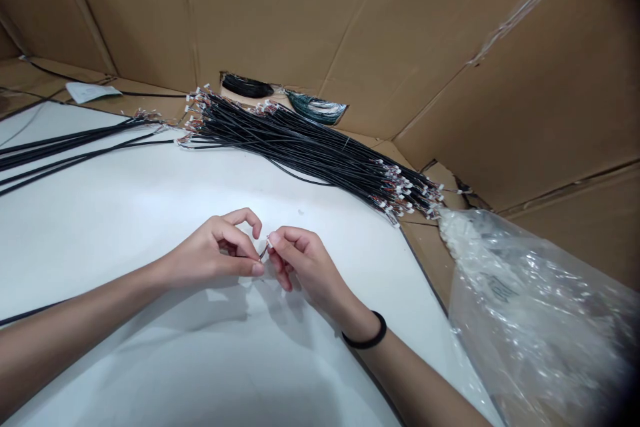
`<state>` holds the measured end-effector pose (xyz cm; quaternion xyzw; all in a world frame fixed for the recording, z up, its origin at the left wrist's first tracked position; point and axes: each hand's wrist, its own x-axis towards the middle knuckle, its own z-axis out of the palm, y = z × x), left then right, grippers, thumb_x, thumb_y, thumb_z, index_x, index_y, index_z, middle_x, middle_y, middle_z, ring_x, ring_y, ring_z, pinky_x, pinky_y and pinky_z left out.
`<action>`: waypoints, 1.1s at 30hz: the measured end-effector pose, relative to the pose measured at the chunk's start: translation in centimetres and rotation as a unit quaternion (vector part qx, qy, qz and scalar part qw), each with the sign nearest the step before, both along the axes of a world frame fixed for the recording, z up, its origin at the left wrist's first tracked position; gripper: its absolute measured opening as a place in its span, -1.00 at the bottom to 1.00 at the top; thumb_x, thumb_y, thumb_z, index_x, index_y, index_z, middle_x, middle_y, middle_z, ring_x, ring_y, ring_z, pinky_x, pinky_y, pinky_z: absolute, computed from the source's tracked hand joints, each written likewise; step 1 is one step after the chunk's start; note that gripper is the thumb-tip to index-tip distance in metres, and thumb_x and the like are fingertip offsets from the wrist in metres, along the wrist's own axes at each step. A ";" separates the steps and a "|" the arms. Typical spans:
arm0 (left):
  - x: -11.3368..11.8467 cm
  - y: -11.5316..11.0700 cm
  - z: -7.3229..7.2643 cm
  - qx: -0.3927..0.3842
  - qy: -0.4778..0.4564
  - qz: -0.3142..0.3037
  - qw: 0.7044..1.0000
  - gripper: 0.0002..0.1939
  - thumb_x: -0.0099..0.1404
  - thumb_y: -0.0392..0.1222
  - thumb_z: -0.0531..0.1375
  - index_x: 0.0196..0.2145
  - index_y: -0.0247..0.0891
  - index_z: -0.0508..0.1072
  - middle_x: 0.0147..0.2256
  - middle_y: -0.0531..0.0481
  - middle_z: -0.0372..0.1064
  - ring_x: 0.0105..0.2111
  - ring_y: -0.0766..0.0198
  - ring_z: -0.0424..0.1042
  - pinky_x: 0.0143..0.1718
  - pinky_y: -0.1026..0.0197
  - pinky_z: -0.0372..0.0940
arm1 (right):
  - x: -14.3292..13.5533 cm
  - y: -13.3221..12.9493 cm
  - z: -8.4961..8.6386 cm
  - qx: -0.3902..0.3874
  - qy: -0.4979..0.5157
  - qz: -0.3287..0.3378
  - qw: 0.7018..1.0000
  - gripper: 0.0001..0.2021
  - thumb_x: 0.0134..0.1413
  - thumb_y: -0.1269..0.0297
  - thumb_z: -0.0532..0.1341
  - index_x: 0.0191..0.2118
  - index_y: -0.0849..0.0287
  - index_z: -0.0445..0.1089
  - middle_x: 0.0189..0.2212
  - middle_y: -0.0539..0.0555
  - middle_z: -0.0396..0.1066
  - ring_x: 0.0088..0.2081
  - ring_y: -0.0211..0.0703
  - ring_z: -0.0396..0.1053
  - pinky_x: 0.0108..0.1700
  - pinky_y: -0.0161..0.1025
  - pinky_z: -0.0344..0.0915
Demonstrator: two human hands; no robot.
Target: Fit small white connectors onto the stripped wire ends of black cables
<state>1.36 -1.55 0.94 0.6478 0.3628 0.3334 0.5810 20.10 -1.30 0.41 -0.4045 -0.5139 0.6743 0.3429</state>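
Note:
Near the middle of the white table, my left hand (223,250) is closed in a pinch on the thin wires (263,253) at a cable's end. My right hand (300,253), with a black band on its wrist, pinches a small white connector (269,243) where those wires finish. The hands are close together, fingertips a short gap apart. A black cable (30,313) passes behind my left forearm; whether it joins the held wires is hidden.
Beyond my hands lies a thick pile of black cables (300,140) with white connectors at both ends. More cables (75,150) lie at the left. A clear plastic bag (530,300) of white pieces stands at right. Cardboard walls (280,7) enclose the table's back, with a paper packet (93,91) beside them.

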 end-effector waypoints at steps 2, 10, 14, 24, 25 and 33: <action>0.0 0.1 0.1 -0.002 0.011 -0.005 1.000 -0.89 0.09 -0.27 0.33 -0.55 -0.32 0.55 -0.26 0.09 0.13 -0.59 0.65 0.18 -0.53 0.41 0.12 | 0.0 0.0 0.0 -0.001 -0.002 0.006 1.000 -0.65 0.08 0.03 0.22 -0.50 0.22 0.29 -0.70 -0.12 0.22 -0.76 -0.44 0.12 -0.72 -0.45 0.00; -0.1 0.3 -0.1 -0.023 0.025 -0.015 0.999 -0.81 0.10 -0.30 0.30 -0.61 -0.38 0.46 -0.30 0.09 0.11 -0.58 0.62 0.16 -0.56 0.40 0.07 | 0.1 0.1 -0.5 0.023 -0.008 0.070 0.997 -0.61 0.12 -0.02 0.19 -0.52 0.20 0.24 -0.70 -0.13 0.19 -0.75 -0.44 0.13 -0.69 -0.44 0.02; -0.1 0.3 -0.4 -0.038 0.022 -0.018 0.999 -0.81 0.10 -0.27 0.30 -0.61 -0.38 0.47 -0.32 0.09 0.12 -0.58 0.60 0.16 -0.56 0.39 0.07 | 0.2 0.1 -0.6 0.026 -0.013 0.086 0.996 -0.60 0.14 -0.01 0.18 -0.54 0.20 0.23 -0.70 -0.13 0.19 -0.74 -0.44 0.13 -0.68 -0.42 0.00; 0.1 0.3 -0.6 -0.060 0.022 -0.021 0.998 -0.80 0.08 -0.22 0.32 -0.61 -0.35 0.47 -0.35 0.07 0.15 -0.53 0.50 0.19 -0.53 0.33 0.07 | 0.1 -0.1 -0.3 0.027 -0.039 0.092 0.995 -0.61 0.13 0.00 0.18 -0.55 0.19 0.23 -0.70 -0.13 0.17 -0.73 -0.43 0.13 -0.68 -0.44 0.02; 0.0 0.3 -0.5 -0.061 0.022 -0.022 0.998 -0.80 0.08 -0.22 0.32 -0.61 -0.35 0.47 -0.35 0.07 0.16 -0.53 0.50 0.18 -0.53 0.32 0.07 | 0.1 -0.1 -0.2 0.031 -0.045 0.092 0.994 -0.61 0.13 0.01 0.18 -0.55 0.19 0.23 -0.70 -0.13 0.17 -0.73 -0.43 0.12 -0.68 -0.44 0.02; 0.2 0.4 -0.5 -0.064 0.021 -0.017 0.998 -0.78 0.07 -0.21 0.32 -0.63 -0.35 0.45 -0.37 0.07 0.16 -0.52 0.48 0.18 -0.55 0.33 0.07 | 0.1 -0.3 0.3 0.076 -0.099 0.087 0.988 -0.62 0.15 0.01 0.17 -0.53 0.19 0.26 -0.73 -0.12 0.16 -0.72 -0.40 0.10 -0.65 -0.40 0.01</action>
